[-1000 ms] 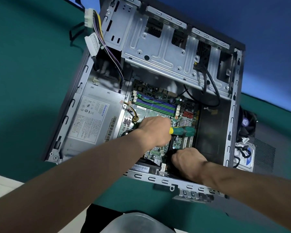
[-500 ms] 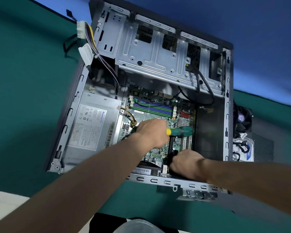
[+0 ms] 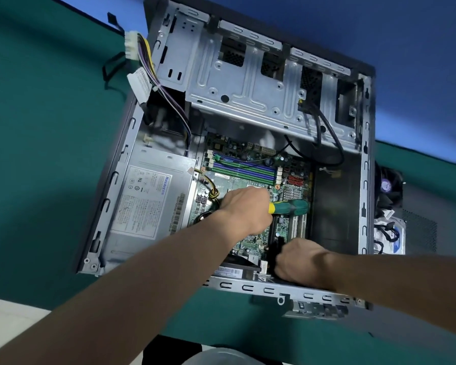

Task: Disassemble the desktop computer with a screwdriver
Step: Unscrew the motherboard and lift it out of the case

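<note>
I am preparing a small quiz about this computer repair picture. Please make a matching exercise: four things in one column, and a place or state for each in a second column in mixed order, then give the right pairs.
Things
1. screwdriver
2. power supply
3. drive cage
4. right hand

Places or states
A. on a black part near the case's lower edge
B. held in the left hand, green handle sticking out
C. at the left side of the case, with a white label
D. bare metal, across the top of the case

Pairs: 1-B, 2-C, 3-D, 4-A
</note>
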